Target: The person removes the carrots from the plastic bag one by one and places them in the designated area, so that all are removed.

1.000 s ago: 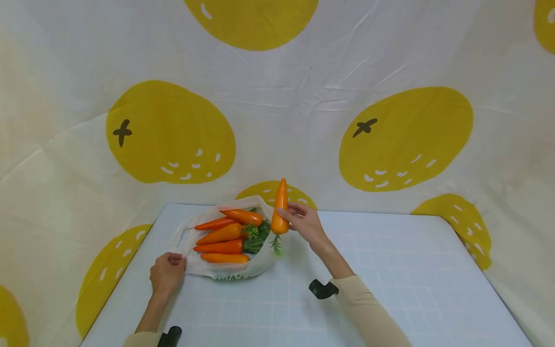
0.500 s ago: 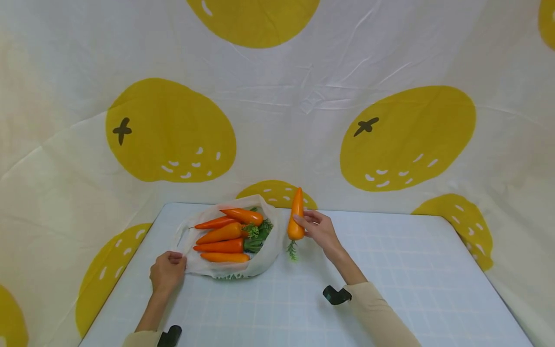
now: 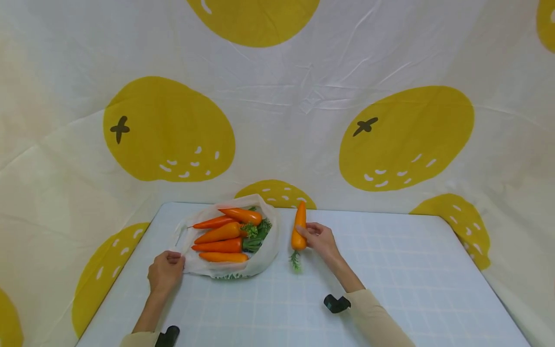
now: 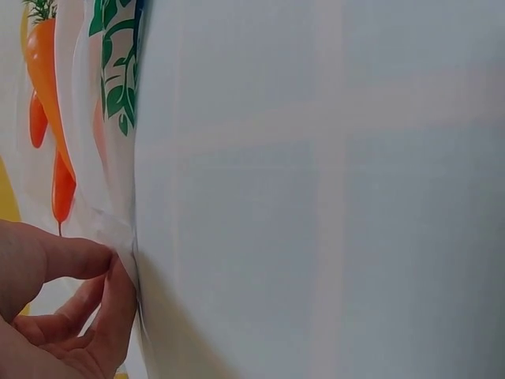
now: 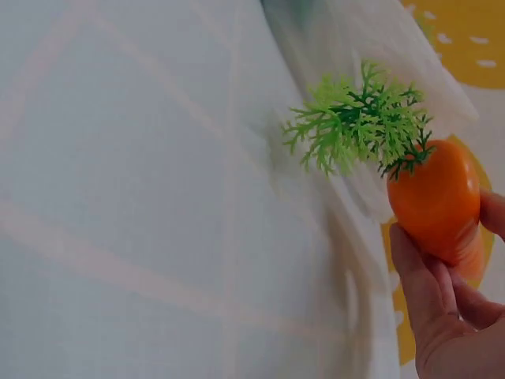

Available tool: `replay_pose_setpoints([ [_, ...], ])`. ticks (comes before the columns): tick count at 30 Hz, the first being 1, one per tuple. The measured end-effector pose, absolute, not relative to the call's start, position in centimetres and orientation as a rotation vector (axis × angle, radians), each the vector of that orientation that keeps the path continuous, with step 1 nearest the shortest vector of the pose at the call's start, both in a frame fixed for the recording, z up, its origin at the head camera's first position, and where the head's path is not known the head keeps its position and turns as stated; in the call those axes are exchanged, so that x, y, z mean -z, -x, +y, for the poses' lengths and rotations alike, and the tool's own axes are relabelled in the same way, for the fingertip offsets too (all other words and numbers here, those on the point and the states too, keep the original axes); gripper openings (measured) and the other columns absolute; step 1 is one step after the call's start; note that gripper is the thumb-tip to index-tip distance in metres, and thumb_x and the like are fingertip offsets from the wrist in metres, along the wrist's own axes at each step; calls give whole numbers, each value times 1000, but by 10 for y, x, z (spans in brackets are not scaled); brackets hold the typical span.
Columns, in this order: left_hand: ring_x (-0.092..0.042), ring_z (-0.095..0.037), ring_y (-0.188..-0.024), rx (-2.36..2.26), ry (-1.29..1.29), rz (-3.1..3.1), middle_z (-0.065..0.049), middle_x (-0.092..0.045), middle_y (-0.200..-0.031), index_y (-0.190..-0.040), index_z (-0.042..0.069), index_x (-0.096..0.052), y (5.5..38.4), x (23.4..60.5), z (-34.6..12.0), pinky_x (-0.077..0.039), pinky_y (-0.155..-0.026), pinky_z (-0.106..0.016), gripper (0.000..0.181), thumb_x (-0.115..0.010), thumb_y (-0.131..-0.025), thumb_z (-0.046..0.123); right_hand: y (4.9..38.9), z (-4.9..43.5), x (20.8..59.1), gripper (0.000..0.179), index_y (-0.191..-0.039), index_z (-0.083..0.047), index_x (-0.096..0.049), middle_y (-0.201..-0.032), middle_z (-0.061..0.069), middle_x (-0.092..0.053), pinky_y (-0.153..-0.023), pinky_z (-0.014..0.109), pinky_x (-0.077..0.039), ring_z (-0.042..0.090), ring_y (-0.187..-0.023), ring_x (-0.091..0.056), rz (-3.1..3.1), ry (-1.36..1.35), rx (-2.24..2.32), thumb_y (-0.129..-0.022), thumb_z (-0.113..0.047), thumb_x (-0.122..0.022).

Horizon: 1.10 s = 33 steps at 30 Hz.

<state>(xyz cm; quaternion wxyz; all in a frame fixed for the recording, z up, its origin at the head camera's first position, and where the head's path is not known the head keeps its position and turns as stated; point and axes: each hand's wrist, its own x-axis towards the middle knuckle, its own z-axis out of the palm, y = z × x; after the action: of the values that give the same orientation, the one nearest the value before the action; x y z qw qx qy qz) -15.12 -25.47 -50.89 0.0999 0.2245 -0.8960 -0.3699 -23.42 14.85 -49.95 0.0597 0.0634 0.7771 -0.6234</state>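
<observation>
My right hand (image 3: 320, 239) holds an orange carrot (image 3: 299, 227) between thumb and fingers, its tip pointing away and its green leaves toward me. In the right wrist view the carrot's thick end (image 5: 435, 193) and feathery leaves (image 5: 363, 118) face the camera. A white plastic bag (image 3: 264, 260) with green leaf print lies on the table just left of it, holding several carrots (image 3: 221, 246). At the bag's near left edge my left hand (image 3: 165, 272) pinches the plastic. The left wrist view shows thumb and finger (image 4: 114, 260) meeting on the bag's edge.
The table (image 3: 390, 270) has a pale blue checked cover. Behind it hangs a whitish cloth (image 3: 286, 135) printed with large yellow fruits. A black wrist camera (image 3: 337, 303) sits below the right wrist, another (image 3: 168, 336) by the left.
My right hand has carried the carrot rightward away from over the bag's edge, then lowered it toward the table. The left hand has kept its place on the bag.
</observation>
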Motion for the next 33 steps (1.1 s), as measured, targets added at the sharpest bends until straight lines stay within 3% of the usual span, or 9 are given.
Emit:
replay_pose_setpoints([
  [14,-66,-41,-83,1107,-649,-2668,-27,-71,-90,-102,-11,-65,152,507,-255,-47,-75,-50,23,-63,-94,10,232,149,513,53,-119,3,-67,-98,10,-67,-68,23,-51,20,-82,-59,2525,-218,1715,-90,-38,-80],
  [33,-65,-42,-83,1086,-652,-2660,-26,-70,-88,-101,-11,-65,152,508,-255,-47,-76,-50,22,-63,-94,10,236,138,510,43,-96,2,-71,-81,7,-70,-61,23,-51,16,-68,-61,2763,-183,1527,-86,-38,-82],
])
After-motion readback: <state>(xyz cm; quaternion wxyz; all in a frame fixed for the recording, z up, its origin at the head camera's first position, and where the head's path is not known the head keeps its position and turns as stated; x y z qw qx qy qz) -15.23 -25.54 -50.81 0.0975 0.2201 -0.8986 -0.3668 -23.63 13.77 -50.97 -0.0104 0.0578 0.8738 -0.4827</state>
